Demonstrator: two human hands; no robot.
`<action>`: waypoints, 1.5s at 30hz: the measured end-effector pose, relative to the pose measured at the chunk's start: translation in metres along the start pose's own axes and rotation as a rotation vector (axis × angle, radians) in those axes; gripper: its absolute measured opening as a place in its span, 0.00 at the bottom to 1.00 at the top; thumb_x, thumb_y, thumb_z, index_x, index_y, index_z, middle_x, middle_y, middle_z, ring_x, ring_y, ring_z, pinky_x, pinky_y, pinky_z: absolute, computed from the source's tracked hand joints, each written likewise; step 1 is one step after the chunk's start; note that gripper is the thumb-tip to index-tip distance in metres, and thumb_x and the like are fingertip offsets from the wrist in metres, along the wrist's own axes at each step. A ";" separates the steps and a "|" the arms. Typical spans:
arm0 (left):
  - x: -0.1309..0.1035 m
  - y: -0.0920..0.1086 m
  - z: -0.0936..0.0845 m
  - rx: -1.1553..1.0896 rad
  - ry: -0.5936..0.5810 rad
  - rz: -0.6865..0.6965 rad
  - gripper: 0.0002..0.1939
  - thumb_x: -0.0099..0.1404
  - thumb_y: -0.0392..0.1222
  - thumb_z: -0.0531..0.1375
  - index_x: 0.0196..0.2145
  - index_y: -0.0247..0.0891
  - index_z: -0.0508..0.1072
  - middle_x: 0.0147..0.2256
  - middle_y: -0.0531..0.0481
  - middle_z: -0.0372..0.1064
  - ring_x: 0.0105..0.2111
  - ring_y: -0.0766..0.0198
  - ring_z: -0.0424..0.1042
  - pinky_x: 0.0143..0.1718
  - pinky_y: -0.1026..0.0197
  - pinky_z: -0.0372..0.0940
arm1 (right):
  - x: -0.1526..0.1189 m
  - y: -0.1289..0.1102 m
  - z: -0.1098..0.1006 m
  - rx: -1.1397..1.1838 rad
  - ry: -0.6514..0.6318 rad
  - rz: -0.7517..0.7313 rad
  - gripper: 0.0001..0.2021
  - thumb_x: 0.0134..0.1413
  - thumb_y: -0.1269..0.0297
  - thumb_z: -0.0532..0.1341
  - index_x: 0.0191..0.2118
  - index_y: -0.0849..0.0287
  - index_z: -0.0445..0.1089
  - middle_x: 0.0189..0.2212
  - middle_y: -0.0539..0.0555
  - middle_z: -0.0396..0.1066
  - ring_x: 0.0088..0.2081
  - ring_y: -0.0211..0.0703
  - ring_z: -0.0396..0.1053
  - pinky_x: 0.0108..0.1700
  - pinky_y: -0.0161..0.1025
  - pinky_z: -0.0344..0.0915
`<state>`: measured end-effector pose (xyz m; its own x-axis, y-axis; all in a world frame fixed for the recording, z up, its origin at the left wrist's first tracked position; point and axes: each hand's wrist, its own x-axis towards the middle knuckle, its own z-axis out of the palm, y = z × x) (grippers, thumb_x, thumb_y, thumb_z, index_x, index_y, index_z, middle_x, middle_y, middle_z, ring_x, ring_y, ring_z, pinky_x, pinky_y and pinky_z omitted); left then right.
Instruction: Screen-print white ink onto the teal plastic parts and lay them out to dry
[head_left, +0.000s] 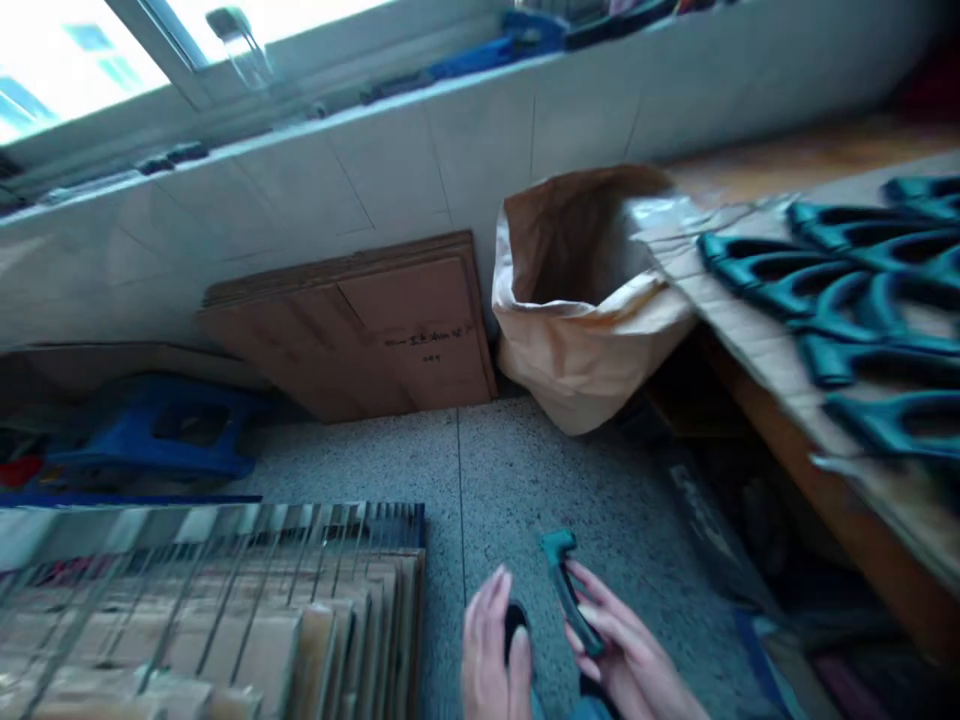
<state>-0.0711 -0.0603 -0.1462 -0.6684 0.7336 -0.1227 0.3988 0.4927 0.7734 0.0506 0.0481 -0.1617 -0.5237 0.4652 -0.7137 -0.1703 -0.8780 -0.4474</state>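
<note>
My right hand is closed around a dark teal plastic handle, slightly curved with a short crosspiece at its top end. Beside it on the left, my left hand is empty, its fingers stretched out and the thumb apart. A dark rounded shape, seemingly a shoe tip, shows between that thumb and fingers. Several similar teal handles with open loops lie on the cardboard-covered bench at the right, away from both hands.
A large open brown paper bag stands against the bench edge. Flattened cardboard boxes lean on the wall. At lower left a wire rack holds cardboard sheets. A blue plastic stool lies behind it. Speckled floor runs between rack and bench.
</note>
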 end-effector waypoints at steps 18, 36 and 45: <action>-0.004 0.206 -0.094 -0.364 -0.597 0.107 0.28 0.68 0.58 0.47 0.53 0.35 0.69 0.50 0.38 0.72 0.51 0.54 0.70 0.55 0.54 0.61 | -0.347 -0.046 0.062 -0.060 0.056 -0.544 0.27 0.51 0.51 0.64 0.58 0.46 0.67 0.43 0.57 0.68 0.25 0.36 0.63 0.23 0.34 0.61; -0.432 0.353 0.016 -0.320 -1.501 0.231 0.33 0.59 0.65 0.55 0.48 0.33 0.66 0.32 0.46 0.74 0.24 0.61 0.73 0.24 0.60 0.69 | -0.603 0.107 -0.166 -1.277 1.318 -1.159 0.30 0.61 0.75 0.47 0.67 0.46 0.52 0.44 0.56 0.70 0.42 0.44 0.73 0.42 0.38 0.73; -0.485 0.318 0.047 0.033 -1.944 0.166 0.29 0.55 0.70 0.55 0.28 0.37 0.64 0.14 0.57 0.61 0.11 0.71 0.57 0.14 0.68 0.51 | -0.658 0.119 -0.255 -1.067 1.687 -1.131 0.26 0.66 0.67 0.47 0.67 0.50 0.51 0.45 0.58 0.67 0.43 0.47 0.70 0.45 0.42 0.70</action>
<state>0.4090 -0.2371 0.1299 0.8522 0.1895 -0.4877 0.3997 0.3657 0.8405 0.5878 -0.3333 0.1169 0.4601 0.7018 0.5438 0.8577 -0.1930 -0.4766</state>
